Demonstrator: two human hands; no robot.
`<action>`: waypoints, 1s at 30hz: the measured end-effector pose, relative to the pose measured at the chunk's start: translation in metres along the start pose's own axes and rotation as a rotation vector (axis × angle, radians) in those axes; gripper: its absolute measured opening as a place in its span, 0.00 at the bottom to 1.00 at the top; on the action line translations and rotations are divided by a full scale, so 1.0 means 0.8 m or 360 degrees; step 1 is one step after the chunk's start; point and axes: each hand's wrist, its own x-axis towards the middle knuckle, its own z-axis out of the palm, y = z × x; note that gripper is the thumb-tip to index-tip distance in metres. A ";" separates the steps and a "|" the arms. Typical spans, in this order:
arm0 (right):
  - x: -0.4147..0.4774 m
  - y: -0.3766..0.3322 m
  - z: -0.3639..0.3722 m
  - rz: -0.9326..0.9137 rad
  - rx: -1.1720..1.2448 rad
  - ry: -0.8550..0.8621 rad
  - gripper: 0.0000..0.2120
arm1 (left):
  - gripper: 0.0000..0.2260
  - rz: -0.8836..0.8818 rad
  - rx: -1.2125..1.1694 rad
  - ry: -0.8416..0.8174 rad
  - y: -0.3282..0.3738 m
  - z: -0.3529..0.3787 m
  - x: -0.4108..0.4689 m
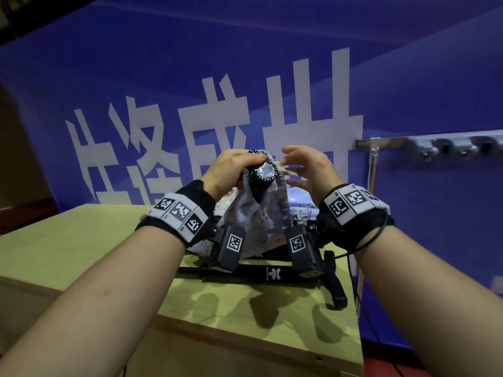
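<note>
A light grey drawstring cloth bag [255, 210] is held up above a wooden table [89, 240]. A black cylindrical object with a shiny round end [265, 172], like a flashlight, sticks out of the bag's gathered mouth. My left hand [231, 167] grips the bag's rim and the black object together. My right hand [310, 170] is just right of the bag mouth with fingers spread; its fingertips are near the pale drawstring [288, 171], contact unclear. Both wrists wear black bands with marker tags.
A black folded rod with white lettering [272, 274] lies on the table under the bag, with a black strap [336, 284] toward the right edge. A blue banner [408, 77] stands behind. A metal rail with fittings [435, 146] is at the right.
</note>
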 end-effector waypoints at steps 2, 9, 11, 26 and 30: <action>0.001 0.002 0.001 -0.0003 -0.0181 -0.0018 0.09 | 0.24 0.0005 -0.0010 -0.0016 -0.001 0.000 0.002; 0.002 0.008 -0.002 0.0029 -0.0459 -0.0096 0.06 | 0.19 0.0003 -0.0006 -0.0007 -0.002 0.000 0.001; 0.002 0.009 -0.002 0.0009 -0.0445 -0.0092 0.06 | 0.23 -0.0002 -0.0007 -0.0005 0.001 0.001 -0.001; 0.013 0.006 -0.008 -0.0041 -0.0249 0.0106 0.09 | 0.11 0.0053 -0.0014 -0.0005 -0.003 -0.002 -0.001; 0.012 0.002 -0.013 -0.0118 -0.0151 0.0136 0.10 | 0.16 0.0049 0.0026 -0.0006 -0.002 0.001 -0.001</action>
